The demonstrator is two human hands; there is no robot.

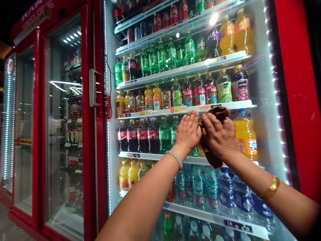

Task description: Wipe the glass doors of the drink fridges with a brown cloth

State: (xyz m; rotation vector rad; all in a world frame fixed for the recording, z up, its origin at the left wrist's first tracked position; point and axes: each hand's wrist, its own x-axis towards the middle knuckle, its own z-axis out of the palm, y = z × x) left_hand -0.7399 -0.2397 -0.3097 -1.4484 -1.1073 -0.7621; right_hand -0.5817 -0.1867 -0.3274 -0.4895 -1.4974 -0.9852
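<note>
My left hand (188, 131) lies flat against the glass door (180, 75) of a drinks fridge, fingers stretched upward and close together, holding nothing. Just to its right, my right hand (219, 134) presses a dark brown cloth (216, 160) onto the same glass. Parts of the cloth stick out above and below the fingers; the rest is hidden under the palm. Both hands are at the height of the shelf with cola bottles (152, 135) and a large orange drink bottle (245, 134), which stand behind the glass. Each wrist wears a bangle.
The fridge's red frame (298, 83) borders the door at right. On the left stands another red fridge with a glass door (64, 134) and a grey handle (94, 87). Shelves behind my door hold green soda bottles (160, 55), water bottles (225, 190) and cans (174, 15).
</note>
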